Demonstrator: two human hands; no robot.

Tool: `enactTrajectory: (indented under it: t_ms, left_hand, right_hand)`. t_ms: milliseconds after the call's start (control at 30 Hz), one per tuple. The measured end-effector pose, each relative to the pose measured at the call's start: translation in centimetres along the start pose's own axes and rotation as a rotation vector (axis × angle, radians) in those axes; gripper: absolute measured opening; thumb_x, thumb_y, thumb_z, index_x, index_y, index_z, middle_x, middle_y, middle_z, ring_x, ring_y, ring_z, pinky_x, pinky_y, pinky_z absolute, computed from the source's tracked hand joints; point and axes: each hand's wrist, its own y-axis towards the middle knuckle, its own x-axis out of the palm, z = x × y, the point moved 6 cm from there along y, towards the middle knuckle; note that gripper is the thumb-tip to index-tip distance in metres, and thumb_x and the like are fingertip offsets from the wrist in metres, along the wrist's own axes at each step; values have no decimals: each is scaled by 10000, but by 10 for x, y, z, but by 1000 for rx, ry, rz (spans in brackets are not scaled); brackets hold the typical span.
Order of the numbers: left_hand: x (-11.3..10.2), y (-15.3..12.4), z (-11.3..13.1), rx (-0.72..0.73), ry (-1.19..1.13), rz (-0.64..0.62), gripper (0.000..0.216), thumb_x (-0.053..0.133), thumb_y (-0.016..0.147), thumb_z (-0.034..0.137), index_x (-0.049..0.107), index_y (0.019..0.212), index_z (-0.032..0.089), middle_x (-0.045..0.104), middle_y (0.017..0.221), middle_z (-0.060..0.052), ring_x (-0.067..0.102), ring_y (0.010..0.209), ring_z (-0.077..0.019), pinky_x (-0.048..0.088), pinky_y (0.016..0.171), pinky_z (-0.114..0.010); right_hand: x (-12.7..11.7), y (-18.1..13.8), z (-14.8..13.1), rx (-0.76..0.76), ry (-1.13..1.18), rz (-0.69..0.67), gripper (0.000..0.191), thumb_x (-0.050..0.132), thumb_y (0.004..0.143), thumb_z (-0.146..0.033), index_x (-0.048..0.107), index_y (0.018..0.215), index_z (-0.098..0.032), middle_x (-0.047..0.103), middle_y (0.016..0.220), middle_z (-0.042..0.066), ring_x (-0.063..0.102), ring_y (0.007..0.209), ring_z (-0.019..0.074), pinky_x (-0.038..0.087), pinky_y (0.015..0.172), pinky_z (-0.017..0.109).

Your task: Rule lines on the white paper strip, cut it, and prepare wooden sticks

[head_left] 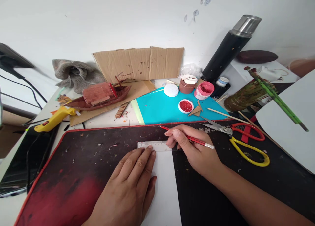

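A clear ruler [158, 145] lies across the far end of a white strip of paper [163, 186] on a dark mat. My left hand [134, 183] rests flat, its fingertips pressing on the ruler's left part and the paper. In my right hand [194, 150] is a red pencil [197, 140], pinched between thumb and fingers. Its tip points left, raised a little beyond the ruler, and its white eraser end points right. The lower fingers of that hand sit at the ruler's right end. Scissors [236, 134] with red and yellow handles lie partly spread to the right of my right hand.
A reddish-brown model boat [100, 95] sits on cardboard at the back left, beside a yellow glue gun [55, 118]. Red paint pots, including an uncapped one [203, 89], stand on a blue sheet [157, 107]. Behind them rises a black thermos [227, 48]. A paint-stained brush jar [238, 98] is at right.
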Motion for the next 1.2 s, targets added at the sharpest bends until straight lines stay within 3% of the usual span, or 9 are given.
enactTrajectory:
  t_ms: [1200]
  left_hand:
    - [1,0,0,-4,1,-1,373,458,1101,232,694,1363,111,753,1408,-91,652,1254,-270,495,1100,-417]
  right_hand:
    - [-1,2,2,37,30,3,355,574,1113,-444,792,982,-196,798,812,39,735,684,159,586,611,270]
